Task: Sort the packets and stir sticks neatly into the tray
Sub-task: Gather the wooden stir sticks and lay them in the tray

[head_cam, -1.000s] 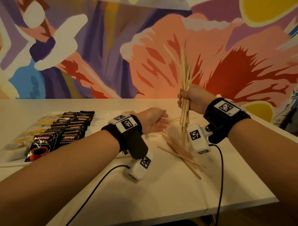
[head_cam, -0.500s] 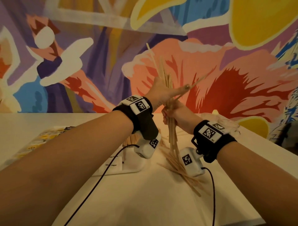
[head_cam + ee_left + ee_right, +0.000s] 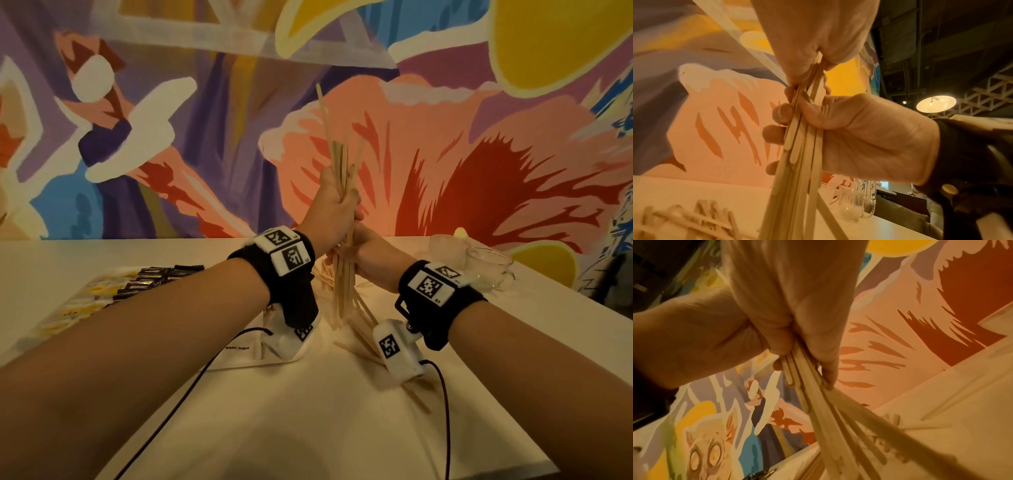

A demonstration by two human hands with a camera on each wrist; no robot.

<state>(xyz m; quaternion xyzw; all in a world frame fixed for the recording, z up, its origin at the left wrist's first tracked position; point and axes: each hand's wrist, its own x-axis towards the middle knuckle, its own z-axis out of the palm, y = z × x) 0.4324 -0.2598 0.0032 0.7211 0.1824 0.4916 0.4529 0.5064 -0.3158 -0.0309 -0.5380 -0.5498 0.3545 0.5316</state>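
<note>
Thin flat wooden sticks (image 3: 342,274) w/ rounded ends, held upright as a bundle above the table (image 3: 308,411). Left hand (image 3: 330,209) wrapped round the bundle higher up, right hand (image 3: 373,257) wrapped round it just below; hands touching. Loose sticks (image 3: 359,337) lie on the table under the hands. Glossy dark packets (image 3: 147,282) in the white tray (image 3: 239,359), left of the hands. Two clear glass cups (image 3: 486,270) to the right.

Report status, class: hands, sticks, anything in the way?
Left hand and right hand both grip upright stick bundle. Loose sticks on table beneath. Nothing blocking.
</note>
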